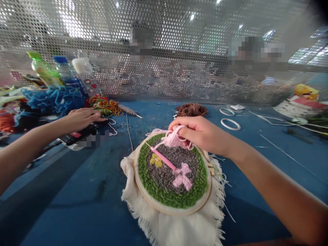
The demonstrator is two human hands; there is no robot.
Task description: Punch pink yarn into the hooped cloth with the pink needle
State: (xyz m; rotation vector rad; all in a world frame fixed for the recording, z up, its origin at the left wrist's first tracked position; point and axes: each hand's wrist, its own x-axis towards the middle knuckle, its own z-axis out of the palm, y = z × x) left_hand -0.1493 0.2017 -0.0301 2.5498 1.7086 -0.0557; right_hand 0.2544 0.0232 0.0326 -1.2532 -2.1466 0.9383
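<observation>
My right hand point(194, 131) pinches a loose bundle of pink yarn point(173, 139) over the far edge of an embroidery hoop point(205, 203). Green, grey, yellow and pink yarn loops fill the hooped white cloth point(179, 229), which has frayed edges. Across the stitching lies a pink punch needle point(164, 159), its metal tip toward the upper left. To the left, my left hand point(85, 119) stretches out flat, palm down, above a dark phone point(79, 135) and beside green and orange yarn point(107, 106). It partly covers the phone; whether the fingertips touch anything is unclear.
Blue yarn point(55, 100) and several bottles point(43, 70) crowd the left. A grey yarn bundle point(126, 110) and brown yarn point(192, 110) lie at the back. White rings point(230, 124) and a patterned bag point(298, 106) are on the right. A perforated metal screen point(164, 78) borders the blue table point(271, 171).
</observation>
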